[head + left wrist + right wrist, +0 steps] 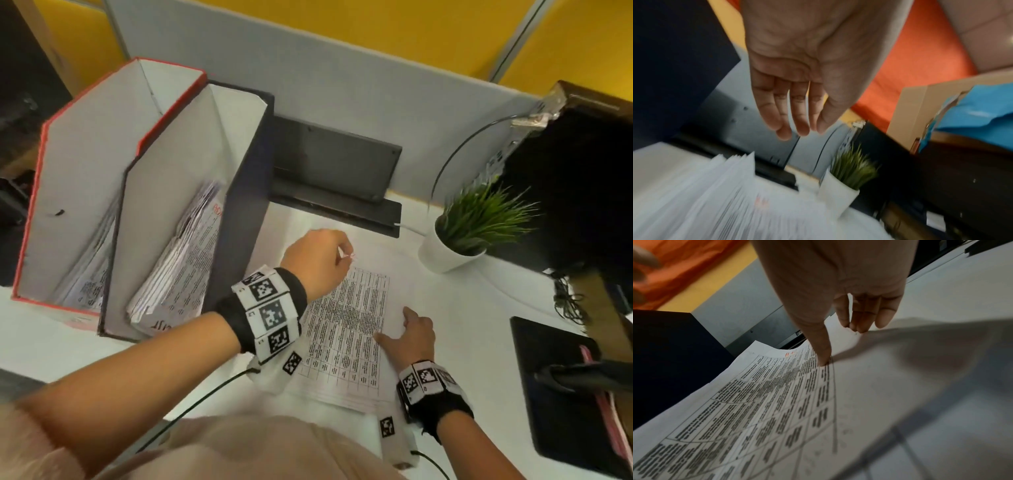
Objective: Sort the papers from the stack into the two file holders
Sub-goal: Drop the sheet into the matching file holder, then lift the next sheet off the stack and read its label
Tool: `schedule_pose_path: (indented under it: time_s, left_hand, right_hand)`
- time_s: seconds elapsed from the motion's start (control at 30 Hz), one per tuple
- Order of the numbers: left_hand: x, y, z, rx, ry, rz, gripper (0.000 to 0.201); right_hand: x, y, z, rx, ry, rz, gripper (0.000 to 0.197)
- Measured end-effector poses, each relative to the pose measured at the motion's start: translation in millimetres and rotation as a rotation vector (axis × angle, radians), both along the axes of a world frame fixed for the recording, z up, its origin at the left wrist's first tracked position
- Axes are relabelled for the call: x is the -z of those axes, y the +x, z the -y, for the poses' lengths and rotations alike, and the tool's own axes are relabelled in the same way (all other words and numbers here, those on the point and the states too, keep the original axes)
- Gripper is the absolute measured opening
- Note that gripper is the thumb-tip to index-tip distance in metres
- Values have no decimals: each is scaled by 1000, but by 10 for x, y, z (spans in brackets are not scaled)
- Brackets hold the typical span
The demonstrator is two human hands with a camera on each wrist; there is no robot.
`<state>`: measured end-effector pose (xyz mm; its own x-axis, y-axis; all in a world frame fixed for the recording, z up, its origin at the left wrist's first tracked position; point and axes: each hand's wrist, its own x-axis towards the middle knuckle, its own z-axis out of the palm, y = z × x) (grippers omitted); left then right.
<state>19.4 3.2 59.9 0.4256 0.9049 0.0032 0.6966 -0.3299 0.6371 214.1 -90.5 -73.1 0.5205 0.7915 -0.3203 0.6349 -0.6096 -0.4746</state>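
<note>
**Thin sheets, bare fingers: lifting the next page off the stack**

Right now we hold nothing. Our right hand [412,334] lies with straight fingers on the stack of papers [346,329], thumb pressing the printed table near its right edge and the fingertips [859,327] resting on the margin beyond. Our left hand [317,262] hangs above the far end of the stack, its fingers relaxed and empty in the wrist view.

The stack lies flat on the white desk [479,301], just right of the black file holder [236,205]; the red file holder [85,164] stands beside that one on its left. Both already contain papers.

We judge the top sheet light, limp and slick against the one beneath, so it will buckle if pushed. The far corner, which curls up slightly, looks the best place to pinch, while the right hand keeps the remainder pinned. A potted plant [455,236] stands near the far right corner.
</note>
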Motion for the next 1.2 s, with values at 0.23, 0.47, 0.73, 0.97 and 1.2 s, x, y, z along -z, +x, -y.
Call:
schedule_pose_path:
  time_s: [0.23,0.47,0.73,0.97,1.2]
  left_hand:
    - [774,-49,-123,-146,-284,-351,29]
    - [1006,-200,-148,-329,-204,-114,29]
    - [981,-176,-90,-207,-67,-202,39]
    - [826,-206,24,-29,214,49,28]
    - [825,-242,15,-152,-193,435,19]
  right_hand:
    - [19,16,24,4,9,-50,88]
    - [25,-2,63,-26,9,-68,89]
    - [-21,-115,-19,-77,107,-213,89]
    - [-35,-81,-70,103,172,-490,94]
    - [-107,62,-81,295,351,-506,69]
